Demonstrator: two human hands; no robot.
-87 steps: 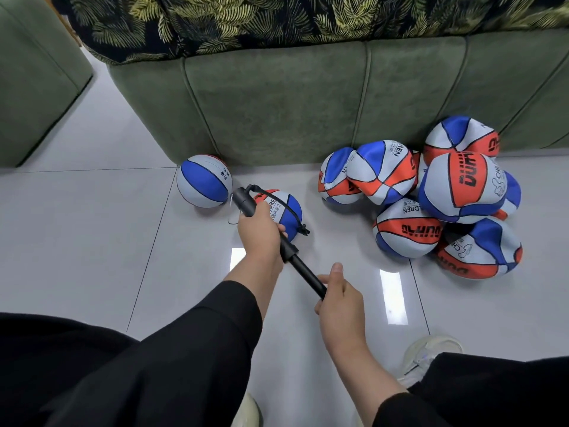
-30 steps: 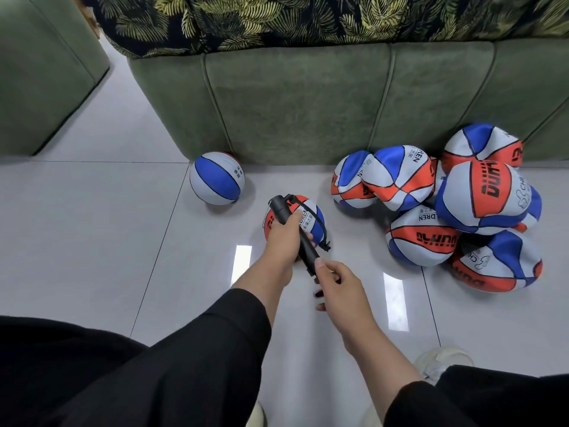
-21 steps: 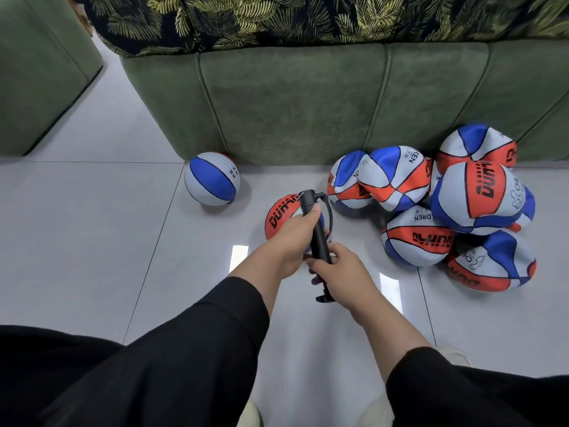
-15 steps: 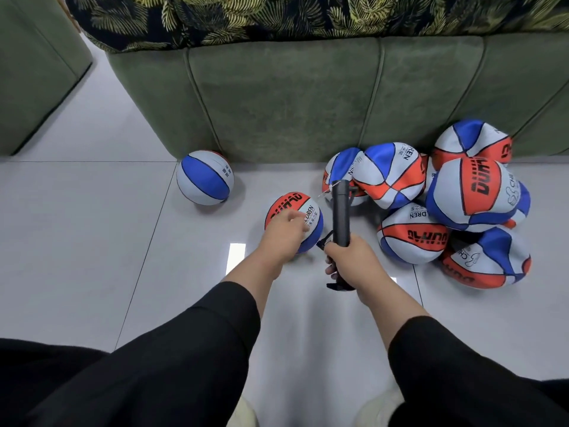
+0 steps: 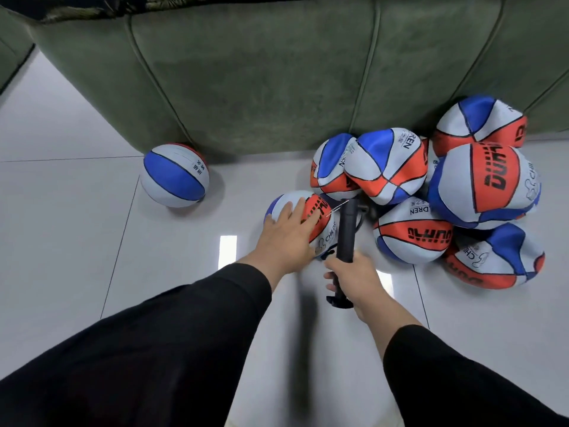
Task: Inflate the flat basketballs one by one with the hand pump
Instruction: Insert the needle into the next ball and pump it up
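Floor [image 5: 77, 248]: glossy white tiles; flat balls [image 5: 480, 186] heaped against the green sofa [image 5: 261, 72].
Left hand [image 5: 286, 238]: fingers spread on a ball [image 5: 320, 224].
Right hand [image 5: 358, 280]: clamped round the pump [image 5: 346, 232], needle seemingly free.

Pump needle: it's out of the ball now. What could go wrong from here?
1. The needle juts bare from the pump, which the right hand grips, close beside the left hand spread on the ball; it could prick fingers or bend.
2. That ball rests loose on glossy tile under a flat palm, so it may roll.
3. The flat balls lie piled alongside; the done one could get mixed in.
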